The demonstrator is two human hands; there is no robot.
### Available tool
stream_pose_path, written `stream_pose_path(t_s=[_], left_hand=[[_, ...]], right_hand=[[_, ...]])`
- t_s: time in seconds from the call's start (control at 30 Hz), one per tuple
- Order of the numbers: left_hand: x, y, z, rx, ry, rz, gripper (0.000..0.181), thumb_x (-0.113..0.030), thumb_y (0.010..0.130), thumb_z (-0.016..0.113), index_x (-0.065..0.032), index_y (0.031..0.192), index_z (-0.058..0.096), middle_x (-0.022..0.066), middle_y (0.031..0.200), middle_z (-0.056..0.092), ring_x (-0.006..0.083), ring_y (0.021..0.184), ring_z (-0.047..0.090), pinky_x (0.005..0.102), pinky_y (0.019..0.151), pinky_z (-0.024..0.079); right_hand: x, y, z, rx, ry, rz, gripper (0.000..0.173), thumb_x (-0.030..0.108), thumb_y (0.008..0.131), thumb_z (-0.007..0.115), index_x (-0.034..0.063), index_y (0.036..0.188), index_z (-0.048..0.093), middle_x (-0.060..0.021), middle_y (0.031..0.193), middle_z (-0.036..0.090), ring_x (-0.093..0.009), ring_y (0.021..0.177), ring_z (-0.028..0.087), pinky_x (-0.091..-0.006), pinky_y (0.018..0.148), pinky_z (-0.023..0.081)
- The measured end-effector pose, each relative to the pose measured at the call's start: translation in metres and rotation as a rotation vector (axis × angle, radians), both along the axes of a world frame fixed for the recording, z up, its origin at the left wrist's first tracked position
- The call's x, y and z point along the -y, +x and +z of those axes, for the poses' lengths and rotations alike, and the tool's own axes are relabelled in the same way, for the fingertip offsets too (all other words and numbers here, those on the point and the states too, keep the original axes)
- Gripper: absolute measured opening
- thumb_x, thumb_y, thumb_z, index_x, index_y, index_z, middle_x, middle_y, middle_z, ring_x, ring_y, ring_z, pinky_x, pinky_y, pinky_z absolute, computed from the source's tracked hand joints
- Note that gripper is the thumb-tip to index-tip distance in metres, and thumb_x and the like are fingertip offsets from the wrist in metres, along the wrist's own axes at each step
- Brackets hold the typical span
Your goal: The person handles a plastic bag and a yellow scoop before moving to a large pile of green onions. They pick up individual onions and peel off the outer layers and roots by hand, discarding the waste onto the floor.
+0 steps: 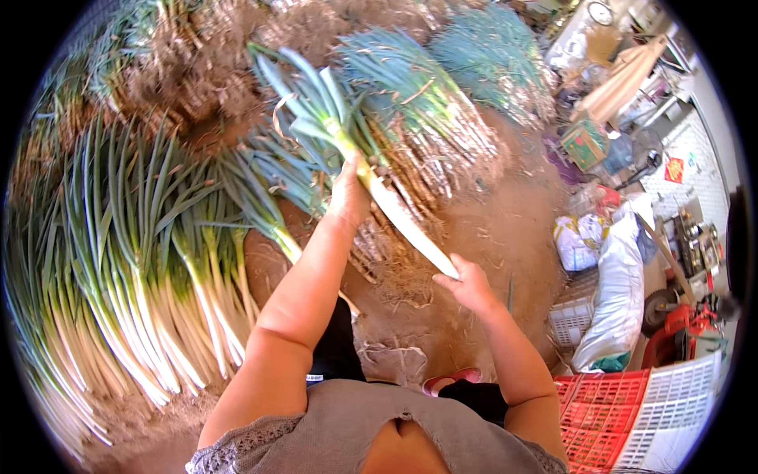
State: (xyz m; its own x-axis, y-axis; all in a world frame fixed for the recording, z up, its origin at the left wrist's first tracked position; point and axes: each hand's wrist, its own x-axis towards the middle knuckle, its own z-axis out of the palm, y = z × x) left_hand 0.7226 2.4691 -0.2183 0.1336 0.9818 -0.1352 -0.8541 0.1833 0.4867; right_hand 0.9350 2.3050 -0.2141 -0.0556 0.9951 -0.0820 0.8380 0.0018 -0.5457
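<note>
A thick Welsh onion stalk (402,219) slants across the space before me, its green leaves up and its white end down. My left hand (350,192) is closed around the upper stalk, just below where the leaves fan out. At the lower white end, my right hand (468,284) grips the tip between thumb and fingers. Beyond the stalk lies a pile of onions with brown, unpeeled stems (408,183). Clean white-stemmed onions (160,308) lie side by side on the ground at my left. A single onion (287,240) lies partly hidden behind my left forearm.
More onion bundles (491,59) lie at the back. On the right stand a red plastic crate (601,415), a white crate (672,415) and a long white sack (616,290). A red wheeled machine (675,329) is behind them. Dirt floor (503,219) shows between.
</note>
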Motion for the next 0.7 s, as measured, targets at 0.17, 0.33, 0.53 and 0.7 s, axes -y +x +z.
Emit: stream_pose_path(t_s=[0.17,0.33,0.53,0.7], left_hand=[[-0.016,-0.073,-0.011,-0.524,0.070,0.080,0.036,-0.008,0.077,0.062,0.0017,0.107,0.045,0.0091,0.081,0.057,0.0215,0.067,0.058,0.0318,0.060,0.048],[-0.070,-0.140,-0.079,-0.676,-0.164,0.355,0.043,-0.037,0.075,0.067,0.0026,0.086,0.053,0.0090,0.068,0.057,0.0194,0.053,0.058,0.0306,0.051,0.051],[-0.053,-0.179,-0.269,-1.972,-0.487,-0.021,0.076,-0.045,0.074,0.063,0.0030,0.126,0.033,0.0209,0.127,0.039,0.0326,0.121,0.036,0.0427,0.095,0.035],[0.000,-0.128,-0.295,-2.400,0.402,-0.489,0.053,-0.043,0.080,0.053,-0.0123,0.122,0.045,0.0078,0.130,0.039,0.0258,0.126,0.028,0.0513,0.104,0.018]], right_hand=[[-0.038,-0.055,-0.035,-0.043,0.068,0.100,0.040,0.037,0.075,0.065,0.0078,0.100,0.053,-0.0166,0.074,0.060,-0.033,0.069,0.059,-0.0396,0.061,0.046],[-0.076,-0.134,-0.075,-0.005,-0.004,0.196,0.030,0.036,0.080,0.057,0.0118,0.097,0.052,-0.0096,0.076,0.061,-0.028,0.065,0.060,-0.0389,0.058,0.047],[-0.065,-0.134,-0.239,-0.018,-0.455,0.231,0.035,0.034,0.076,0.059,0.0138,0.103,0.051,-0.0144,0.088,0.061,-0.032,0.081,0.059,-0.0423,0.070,0.046],[-0.046,-0.121,-0.291,-0.045,-0.427,0.323,0.038,0.026,0.072,0.062,0.0138,0.107,0.052,-0.0147,0.091,0.060,-0.032,0.086,0.058,-0.0427,0.071,0.045]])
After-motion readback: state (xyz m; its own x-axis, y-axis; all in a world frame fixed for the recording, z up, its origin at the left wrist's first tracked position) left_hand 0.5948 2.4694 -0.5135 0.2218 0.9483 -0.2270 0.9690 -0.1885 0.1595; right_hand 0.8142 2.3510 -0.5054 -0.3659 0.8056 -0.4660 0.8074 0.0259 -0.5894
